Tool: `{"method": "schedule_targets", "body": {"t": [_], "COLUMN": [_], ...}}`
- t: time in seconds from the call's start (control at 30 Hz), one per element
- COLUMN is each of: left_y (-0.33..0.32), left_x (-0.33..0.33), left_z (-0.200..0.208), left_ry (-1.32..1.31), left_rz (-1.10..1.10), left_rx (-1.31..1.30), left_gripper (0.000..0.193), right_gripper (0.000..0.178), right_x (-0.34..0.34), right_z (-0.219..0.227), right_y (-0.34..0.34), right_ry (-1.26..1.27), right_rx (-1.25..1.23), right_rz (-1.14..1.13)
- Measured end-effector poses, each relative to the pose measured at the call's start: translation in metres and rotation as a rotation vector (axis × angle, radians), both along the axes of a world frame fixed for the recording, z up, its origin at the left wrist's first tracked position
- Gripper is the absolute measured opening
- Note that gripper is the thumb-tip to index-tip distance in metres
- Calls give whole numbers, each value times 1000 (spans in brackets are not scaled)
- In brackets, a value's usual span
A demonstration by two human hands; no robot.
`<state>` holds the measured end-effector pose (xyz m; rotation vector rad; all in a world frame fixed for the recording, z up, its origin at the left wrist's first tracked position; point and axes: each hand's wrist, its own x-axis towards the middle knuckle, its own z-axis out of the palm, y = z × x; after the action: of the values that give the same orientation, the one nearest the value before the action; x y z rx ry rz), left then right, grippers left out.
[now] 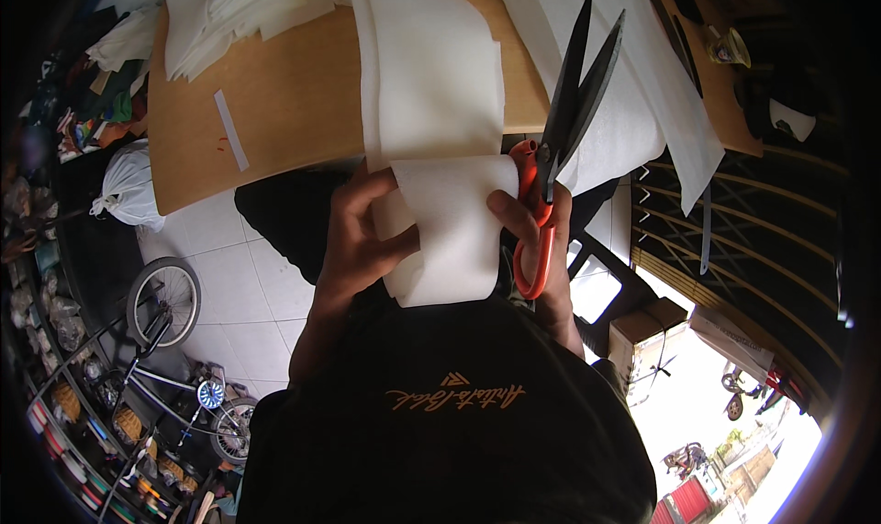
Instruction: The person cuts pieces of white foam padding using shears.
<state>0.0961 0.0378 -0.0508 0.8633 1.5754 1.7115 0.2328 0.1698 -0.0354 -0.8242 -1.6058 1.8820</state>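
A folded strip of white, cloth-like sheet hangs over the near table edge, its end turned up in front of my body. My left hand grips the strip's left side, fingers behind and thumb in the fold. At the right edge my right hand presses its thumb on the same sheet. That hand also holds large scissors with red handles; their dark blades point away from me and stand slightly apart. Beyond, layered white sheet lies on the tabletop. Some right fingers are hidden behind the handles.
The wooden table carries more white sheets at the far left and a narrow white strip. A long white sheet drapes off its right side. A white sack, a bicycle and a cardboard box stand around.
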Motion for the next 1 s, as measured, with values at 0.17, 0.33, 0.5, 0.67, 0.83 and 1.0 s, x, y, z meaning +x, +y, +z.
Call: {"method": "schedule_targets", "body": {"t": [0.17, 0.33, 0.5, 0.67, 0.83, 1.0], "left_y": [-6, -8, -6, -4, -13, -26], "left_x": [-1, -4, -2, -3, -18, -37], "left_z": [-5, -5, -3, 1, -11, -16], "left_ry": [-13, -96, -115, -69, -62, -83], "left_rz": [-30, -73, -55, 28, 114, 79], "left_rx": [-90, -123, -185, -254, -204, -154], "left_gripper": [38, 29, 30, 31, 20, 16], "right_gripper": [19, 22, 21, 17, 16, 35], "right_x": [-3, 2, 6, 5, 18, 42], "right_z": [12, -1, 3, 22, 31, 44], "right_y": [-6, -5, -7, -4, 15, 30], "right_ry": [-31, -74, -147, -232, -267, -531], "right_rx": [-114, 42, 64, 82, 99, 231], "right_rz": [1, 17, 59, 94, 90, 303]}}
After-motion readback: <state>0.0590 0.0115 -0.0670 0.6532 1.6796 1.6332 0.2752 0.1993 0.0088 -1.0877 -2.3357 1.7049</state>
